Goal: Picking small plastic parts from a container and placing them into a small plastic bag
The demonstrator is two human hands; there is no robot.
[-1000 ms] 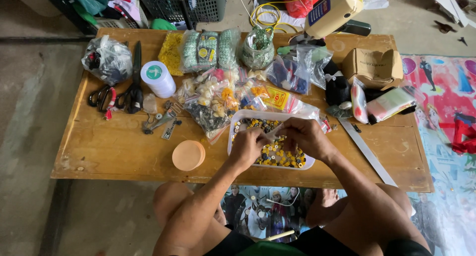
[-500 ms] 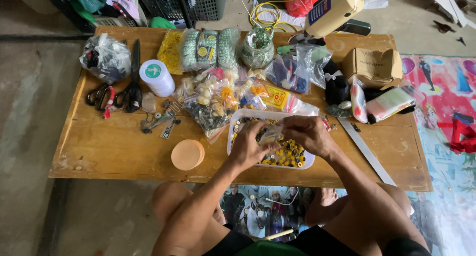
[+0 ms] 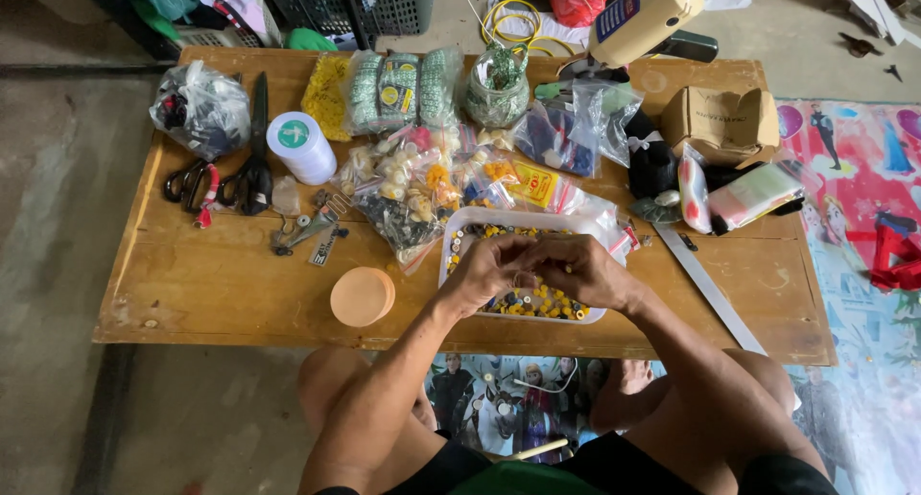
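Yellow and dark beads fill a shallow clear plastic tray that sits near the front edge of the low wooden table, a little right of its middle. Both hands hover over this tray, fingertips meeting above the beads. The left hand and the right hand are curled with fingers pressed together as if pinching something tiny between them, but what they hold is too small to tell. Just left of the tray lies a round peach-coloured plastic lid. Farther left and back stand a white spool of thread and black-handled scissors. Clear bags of mixed beads crowd the table just beyond the tray. A brown cardboard box rests at the far right.
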